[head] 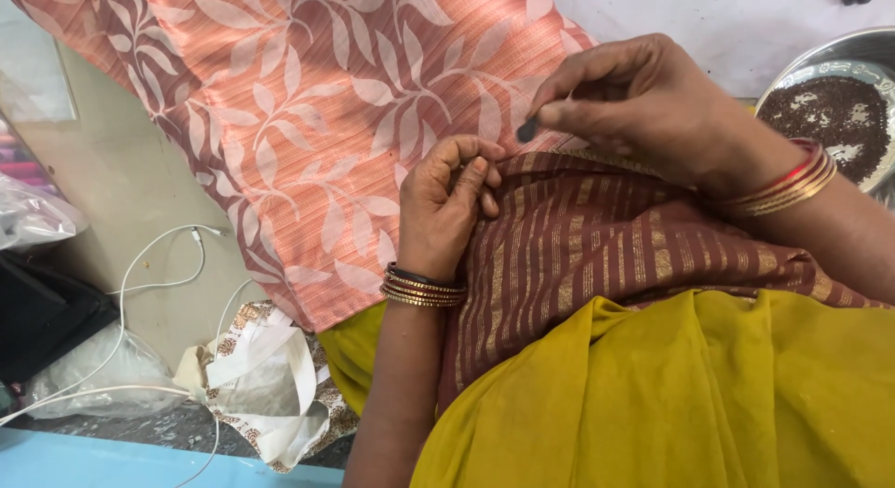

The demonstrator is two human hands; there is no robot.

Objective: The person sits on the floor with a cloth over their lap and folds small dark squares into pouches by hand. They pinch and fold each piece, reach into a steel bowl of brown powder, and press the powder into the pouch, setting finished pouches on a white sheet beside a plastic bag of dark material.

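At the left, white cables [140, 274] trail over the floor. The left hand [447, 204] pinches the edge of the maroon gold-striped cloth [597, 246] on the lap, beside the peach leaf-print fabric [308, 106]. The right hand [643, 101], fingertips closed on a small dark bead [527, 130], appears mid-attachment; seating the bead against the held edge likely calls for steadiness. A steel dish [839, 54] sits far right.

Crowded at centre: left hand [447, 204] pinching the maroon striped cloth [597, 255], right hand [643, 101] just above at 1 o'clock, little gap between. Blocked at 3 o'clock by a steel plate of dark seeds [830, 115]. Draped at 11 o'clock with leaf-print fabric [308, 115]. Open at 9 o'clock over bare floor [112, 180], though crossed by white cables [158, 264]. Cluttered at 7 o'clock with bags [261, 376].
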